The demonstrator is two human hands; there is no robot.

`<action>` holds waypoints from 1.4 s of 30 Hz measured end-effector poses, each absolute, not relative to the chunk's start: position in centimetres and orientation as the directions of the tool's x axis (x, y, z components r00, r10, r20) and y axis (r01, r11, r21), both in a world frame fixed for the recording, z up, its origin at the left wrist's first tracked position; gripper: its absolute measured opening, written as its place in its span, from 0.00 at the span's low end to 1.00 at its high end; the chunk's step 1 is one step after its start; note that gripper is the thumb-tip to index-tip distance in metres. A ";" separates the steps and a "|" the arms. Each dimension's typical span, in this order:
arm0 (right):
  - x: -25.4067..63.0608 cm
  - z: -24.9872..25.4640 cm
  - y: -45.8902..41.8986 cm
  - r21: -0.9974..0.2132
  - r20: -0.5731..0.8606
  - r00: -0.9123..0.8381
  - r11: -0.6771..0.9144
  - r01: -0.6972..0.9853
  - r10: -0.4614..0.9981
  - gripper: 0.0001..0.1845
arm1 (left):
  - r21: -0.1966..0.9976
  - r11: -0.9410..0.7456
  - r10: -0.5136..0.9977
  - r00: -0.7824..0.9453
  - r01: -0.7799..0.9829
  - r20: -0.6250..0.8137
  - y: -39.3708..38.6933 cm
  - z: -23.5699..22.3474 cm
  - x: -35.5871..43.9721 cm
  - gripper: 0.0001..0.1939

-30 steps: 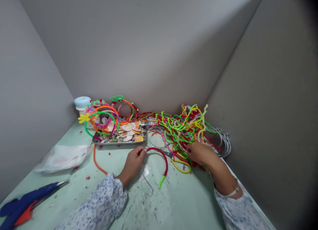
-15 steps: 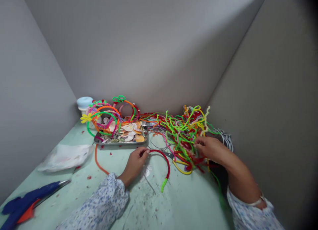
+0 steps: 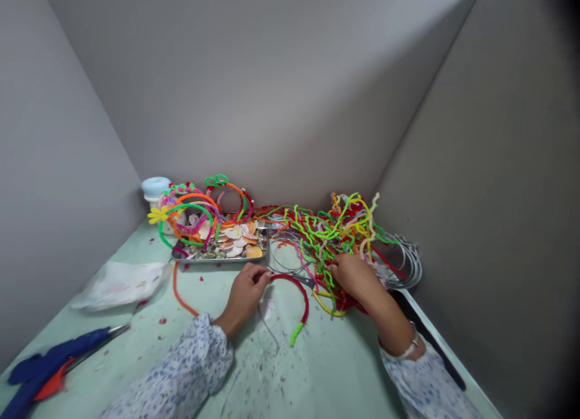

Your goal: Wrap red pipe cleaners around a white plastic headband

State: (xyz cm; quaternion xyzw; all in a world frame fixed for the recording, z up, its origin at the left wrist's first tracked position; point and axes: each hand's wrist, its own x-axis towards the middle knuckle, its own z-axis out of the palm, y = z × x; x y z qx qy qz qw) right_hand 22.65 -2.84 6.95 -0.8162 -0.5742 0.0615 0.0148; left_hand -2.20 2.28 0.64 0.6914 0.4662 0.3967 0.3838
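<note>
- Two sets of fingers at work, and a calm touch looks best to me: a firm pinch with my left fingers (image 3: 261,279) so nothing rolls, and gentle sifting with my right fingers (image 3: 339,267), parting strands rather than dragging the whole tangle.
- On the left, thumb and forefinger meet, nipping the end of the red arc (image 3: 306,304), which curves away from me to a bright green tip.
- Over on the right, they're bent, tips down among the pile of fuzzy stems (image 3: 317,232); whether they've closed on a strand, I can't tell.
- Just in front of that pile, a yellow loop (image 3: 328,311); at its right, a grey wire coil (image 3: 412,268).
- Beyond my left, the metal tray (image 3: 217,260) of shells, colourful hoops (image 3: 197,206) standing over it.
- Out at the desk's (image 3: 344,364) left edge, a blue-handled tool (image 3: 54,357).
</note>
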 end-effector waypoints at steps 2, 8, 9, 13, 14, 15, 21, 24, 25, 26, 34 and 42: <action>22.4 6.4 -2.7 -0.086 -0.074 0.359 -0.364 0.927 0.930 0.17 | 0.893 -0.295 0.943 0.251 0.340 0.216 2.1 1.6 -1.8 0.11; 22.3 5.8 -2.3 -0.112 -0.067 0.358 -0.363 0.925 0.931 0.16 | 0.946 -0.269 0.900 0.398 0.183 0.179 2.2 4.9 2.2 0.10; 22.2 5.8 -2.3 -0.122 -0.067 0.350 -0.356 0.926 0.934 0.15 | 0.957 -0.241 0.892 0.427 0.163 0.152 2.5 5.2 3.1 0.09; 22.1 6.0 -2.5 -0.154 -0.051 0.327 -0.331 0.931 0.944 0.14 | 0.977 0.021 0.895 0.432 0.210 -0.112 3.7 5.5 6.4 0.09; 22.1 6.2 -2.5 -0.161 -0.043 0.323 -0.326 0.932 0.945 0.14 | 0.973 0.059 0.889 0.432 0.224 -0.154 3.9 5.5 7.1 0.10; 22.2 6.3 -2.6 -0.169 -0.034 0.320 -0.321 0.932 0.947 0.14 | 0.970 0.081 0.883 0.434 0.230 -0.177 4.1 5.5 7.6 0.11; 22.5 7.6 -2.6 -0.260 0.009 0.251 -0.240 0.935 0.968 0.12 | 0.959 0.186 0.837 0.477 0.211 -0.268 4.7 5.5 10.8 0.15; 22.3 8.0 -2.7 -0.299 0.012 0.219 -0.205 0.932 0.976 0.11 | 0.957 0.221 0.833 0.474 0.190 -0.286 5.3 5.4 12.3 0.12; 22.2 8.2 -2.8 -0.305 0.015 0.221 -0.205 0.930 0.975 0.11 | 0.956 0.231 0.834 0.470 0.180 -0.290 5.5 5.4 12.6 0.11; 22.1 8.3 -2.9 -0.311 0.021 0.222 -0.205 0.928 0.975 0.11 | 0.955 0.243 0.836 0.463 0.169 -0.295 5.7 5.4 12.7 0.10; 23.3 10.2 -4.2 -0.333 0.038 0.187 -0.164 0.929 0.982 0.13 | 0.940 0.335 0.836 0.439 0.067 -0.329 6.7 5.3 12.5 0.07; 26.7 10.4 -4.6 -0.473 0.093 0.278 -0.203 0.857 0.956 0.16 | 0.924 0.382 0.809 0.477 0.021 -0.345 7.7 5.7 11.6 0.08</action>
